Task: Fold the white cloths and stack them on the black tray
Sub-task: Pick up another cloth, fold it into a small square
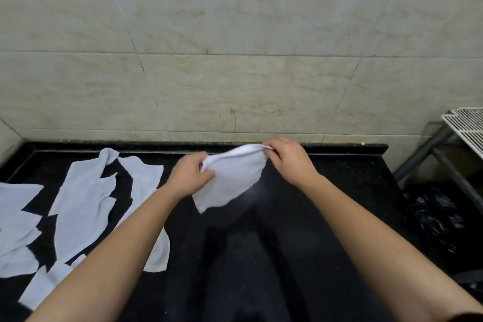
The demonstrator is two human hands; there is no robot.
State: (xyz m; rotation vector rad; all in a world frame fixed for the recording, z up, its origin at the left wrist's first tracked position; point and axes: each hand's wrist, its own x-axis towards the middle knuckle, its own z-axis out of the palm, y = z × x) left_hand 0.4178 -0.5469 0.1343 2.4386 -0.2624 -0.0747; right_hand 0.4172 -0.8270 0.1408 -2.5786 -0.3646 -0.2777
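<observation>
I hold one white cloth [232, 180] in the air above the black counter [287, 256]. My left hand [192, 175] pinches its near left corner, and my right hand [287, 159] pinches its upper right edge. The cloth hangs slack between them, its lower end drooping toward the counter. Several more white cloths [86, 204] lie spread and overlapping on the counter's left side, some partly under my left forearm. No separate black tray can be told apart from the dark surface.
A tiled wall [235, 47] rises right behind the counter. At the right edge stands a metal rack with white wire shelves [465, 125], and a black plastic bag [439, 214] lies on the floor below it.
</observation>
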